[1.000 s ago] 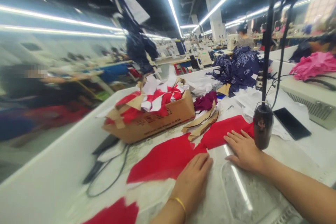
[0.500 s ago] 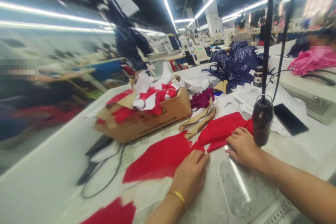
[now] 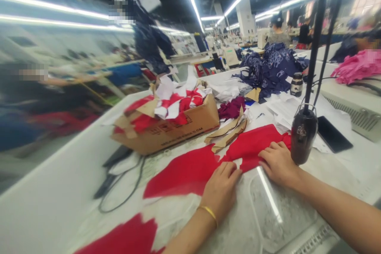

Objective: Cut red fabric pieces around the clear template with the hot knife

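Note:
A red fabric piece [image 3: 181,172] lies on the white worktable, its narrow right end joining or overlapping a second red fabric piece [image 3: 253,145]; which, I cannot tell. My left hand [image 3: 222,186], with a yellow band at its wrist, has its fingers closed at that narrow end. Farther right, my right hand [image 3: 278,164] grips the near edge of the second piece, thumb at the edge and fingers on top. Right beside it stands a dark rounded machine part [image 3: 304,133] on a black rod. Another red fabric piece [image 3: 122,236] lies at the near left.
A cardboard box [image 3: 178,131] heaped with red and white scraps stands behind the fabric. Brown paper strips [image 3: 229,133], maroon cloth [image 3: 232,107] and navy patterned cloth [image 3: 270,67] lie beyond. A phone [image 3: 335,134] rests at right; a cable [image 3: 135,188] loops at left.
The view has shifted slightly, so the table and its contents sit a little farther right. Both hands keep their places on the red fabric, which lies nearly unchanged.

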### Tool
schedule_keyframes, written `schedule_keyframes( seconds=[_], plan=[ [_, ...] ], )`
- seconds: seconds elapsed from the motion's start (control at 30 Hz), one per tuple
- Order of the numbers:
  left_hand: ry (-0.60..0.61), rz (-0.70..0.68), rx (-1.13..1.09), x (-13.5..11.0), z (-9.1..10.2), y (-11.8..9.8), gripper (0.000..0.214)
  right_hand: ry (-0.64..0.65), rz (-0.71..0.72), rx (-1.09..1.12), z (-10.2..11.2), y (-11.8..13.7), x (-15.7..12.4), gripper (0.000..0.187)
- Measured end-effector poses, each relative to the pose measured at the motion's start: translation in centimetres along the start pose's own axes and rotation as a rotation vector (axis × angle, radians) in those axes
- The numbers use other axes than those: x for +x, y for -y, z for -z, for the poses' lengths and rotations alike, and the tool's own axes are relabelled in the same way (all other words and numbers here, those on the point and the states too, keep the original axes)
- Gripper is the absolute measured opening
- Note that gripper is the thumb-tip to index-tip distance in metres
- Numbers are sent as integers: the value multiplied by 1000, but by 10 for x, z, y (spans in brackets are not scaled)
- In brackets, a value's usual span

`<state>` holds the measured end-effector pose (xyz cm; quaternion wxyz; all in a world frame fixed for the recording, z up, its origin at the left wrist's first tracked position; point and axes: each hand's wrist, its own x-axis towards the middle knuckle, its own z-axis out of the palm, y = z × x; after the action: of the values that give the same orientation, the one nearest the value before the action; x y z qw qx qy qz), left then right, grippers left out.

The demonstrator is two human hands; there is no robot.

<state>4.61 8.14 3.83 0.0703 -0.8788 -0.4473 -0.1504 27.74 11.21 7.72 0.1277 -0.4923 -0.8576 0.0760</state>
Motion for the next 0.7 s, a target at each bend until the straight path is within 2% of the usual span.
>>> schedule_keyframes(
  seconds=[0.13, 0.33, 0.53, 0.7],
  plan=[
    [-16, 47, -7, -1, 4, -7, 29, -32, -13, -12, -5, -6, -1, 22],
    [13, 90, -20, -3, 2, -11, 13, -98, 28, 1, -12, -14, -1, 22],
    [-15, 168, -125, 5, -3, -12, 15, -142, 28, -6, -15, -14, -2, 24],
    [-45, 293, -305, 13, 2, -15, 14, -160, 32, -4, -13, -14, -1, 22]
  ],
)
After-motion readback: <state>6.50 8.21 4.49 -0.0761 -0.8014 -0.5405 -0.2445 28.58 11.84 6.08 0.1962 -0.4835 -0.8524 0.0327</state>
